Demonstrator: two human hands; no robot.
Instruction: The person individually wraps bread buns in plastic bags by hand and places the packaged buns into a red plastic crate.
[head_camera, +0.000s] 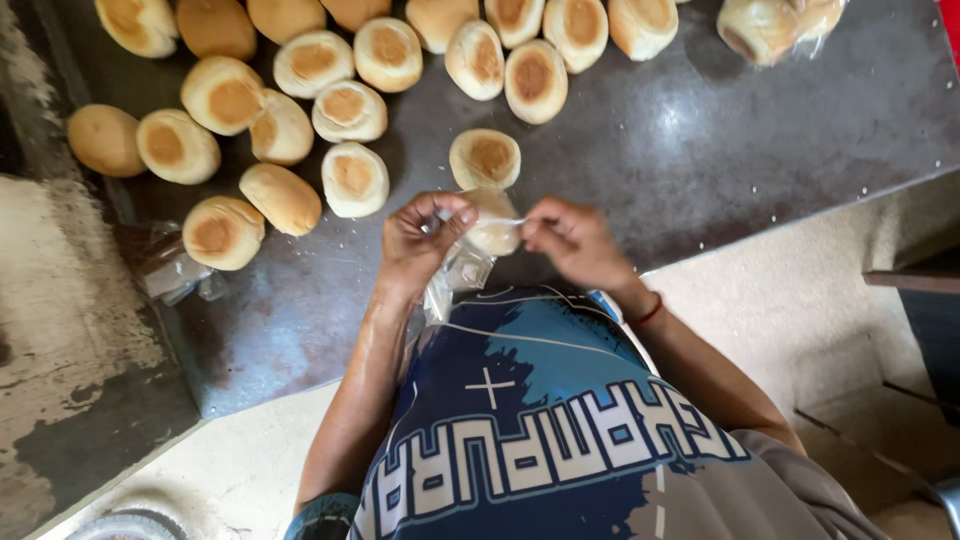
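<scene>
My left hand and my right hand meet over the near edge of a dark metal table. Between them they pinch a clear plastic bag with a round bread bun in it. The left fingers grip the bag's mouth and the right fingers pull its other side. The bag's loose end hangs down toward my shirt. One loose bun lies just beyond my hands.
Several round buns lie scattered over the far left and middle of the table. A bagged bun rests at the far right. Crumpled clear plastic sits at the table's left edge. A concrete floor lies below.
</scene>
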